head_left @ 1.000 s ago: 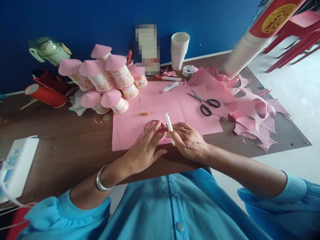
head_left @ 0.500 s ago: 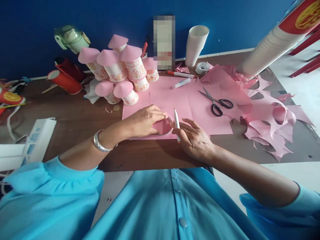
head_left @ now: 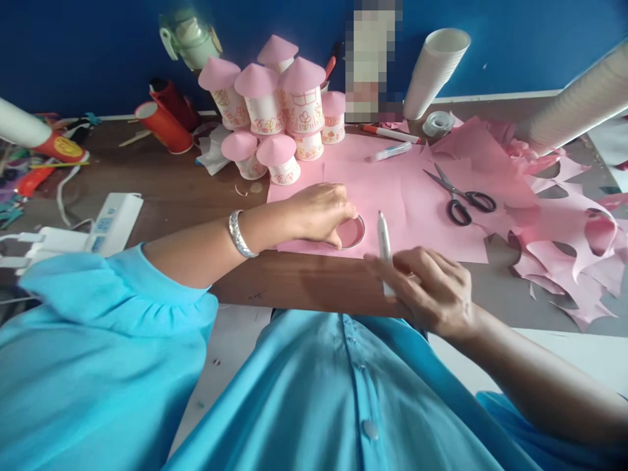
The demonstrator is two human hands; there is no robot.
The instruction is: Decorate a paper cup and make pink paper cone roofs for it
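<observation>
Pressing round lid point(head_left: 352, 232) on pink paper point(head_left: 392, 196) near table edge, left hand point(head_left: 318, 212), right hand point(head_left: 432, 291) gripping pen point(head_left: 383, 239)

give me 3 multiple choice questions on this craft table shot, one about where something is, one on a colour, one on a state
1. Where do the scissors lie?
A. on the pink paper, to the right of both hands
B. inside a white cup
C. on the floor

2. What colour are the cone tops of the decorated cups?
A. green
B. pink
C. black

3. How is the white pen at this moment?
A. lying loose beside the tape roll
B. stuck in a red tube
C. held in the right hand, off the round lid

Answers: 1 A, the black-handled scissors rest open on the pink sheet past the right hand. 2 B, every cup in the cluster carries a pink paper cone. 3 C, the right hand grips the pen near the table edge while the left hand rests on the round lid.
</observation>
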